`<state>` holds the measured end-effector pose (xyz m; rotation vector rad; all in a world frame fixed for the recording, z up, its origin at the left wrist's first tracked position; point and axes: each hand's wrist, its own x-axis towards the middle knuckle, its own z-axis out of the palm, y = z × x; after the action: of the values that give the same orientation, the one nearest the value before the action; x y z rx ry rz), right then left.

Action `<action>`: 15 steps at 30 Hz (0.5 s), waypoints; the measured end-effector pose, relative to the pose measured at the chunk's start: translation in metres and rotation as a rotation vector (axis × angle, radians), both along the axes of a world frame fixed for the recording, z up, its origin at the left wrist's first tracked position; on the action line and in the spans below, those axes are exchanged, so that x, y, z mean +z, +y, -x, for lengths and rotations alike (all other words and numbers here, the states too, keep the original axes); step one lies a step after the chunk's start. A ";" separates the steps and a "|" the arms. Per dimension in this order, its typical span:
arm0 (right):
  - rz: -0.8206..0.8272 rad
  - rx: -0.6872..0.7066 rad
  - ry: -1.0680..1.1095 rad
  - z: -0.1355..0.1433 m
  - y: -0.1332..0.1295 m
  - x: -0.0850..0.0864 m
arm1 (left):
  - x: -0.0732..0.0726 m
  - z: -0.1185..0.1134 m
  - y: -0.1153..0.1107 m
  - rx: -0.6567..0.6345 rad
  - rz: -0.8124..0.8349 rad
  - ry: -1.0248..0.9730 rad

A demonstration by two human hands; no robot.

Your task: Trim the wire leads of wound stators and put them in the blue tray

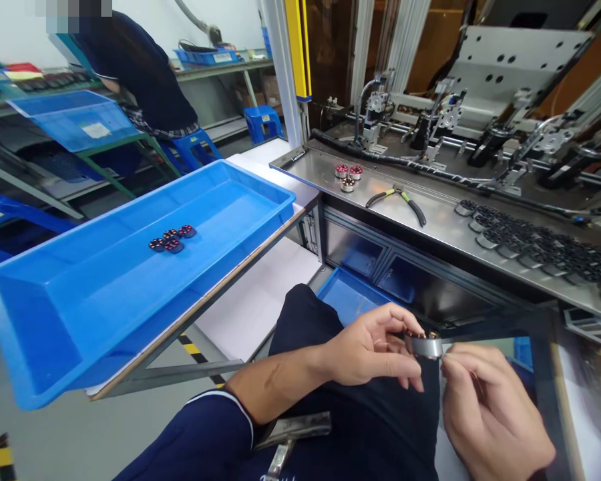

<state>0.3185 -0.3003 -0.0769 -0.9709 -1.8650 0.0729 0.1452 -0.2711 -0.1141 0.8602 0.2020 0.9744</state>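
Observation:
My left hand holds a round silver motor part with copper windings between thumb and fingers, above my lap. My right hand is just right of the part, thumb and index finger pinched together close to its edge; what they pinch is too small to make out. On the metal bench ahead lie pliers with yellow-green and black handles, and three round parts with red and copper windings. Many dark-topped round parts stand grouped at the bench's right side.
A large blue tray at the left holds several small wound parts. Machine fixtures and a black cable run behind the bench. Another blue tray sits below it. A person sits at the back left.

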 end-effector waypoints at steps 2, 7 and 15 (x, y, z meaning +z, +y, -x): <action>0.083 0.023 0.101 0.003 0.000 0.000 | 0.002 0.000 -0.002 0.079 -0.016 -0.034; 0.113 0.136 0.082 -0.002 0.000 0.006 | 0.005 0.000 -0.005 0.197 -0.017 -0.112; -0.041 0.123 -0.195 -0.022 0.000 0.006 | -0.004 -0.005 0.002 -0.195 0.162 0.005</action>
<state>0.3410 -0.3007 -0.0709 -0.8596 -2.0970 0.0145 0.1506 -0.2687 -0.1178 0.7195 0.1943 0.7627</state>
